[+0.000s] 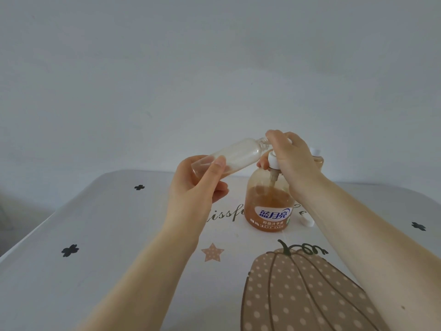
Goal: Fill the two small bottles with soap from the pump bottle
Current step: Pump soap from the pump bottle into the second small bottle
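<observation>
Left hand [198,180] gripping tilted small bottle [238,154], right hand [290,156] curled over pump bottle [269,201] head

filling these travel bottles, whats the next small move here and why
Probably press the pump head down. The left hand holds the uncapped small bottle tilted, its neck at the nozzle under the right hand, and it holds only a little soap.

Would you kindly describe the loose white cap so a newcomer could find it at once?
Start at the pump bottle of orange soap standing mid-table. Just right of its base, beside the right forearm, lies the cap. It is the only small white ribbed piece lying loose on the tabletop.
</observation>
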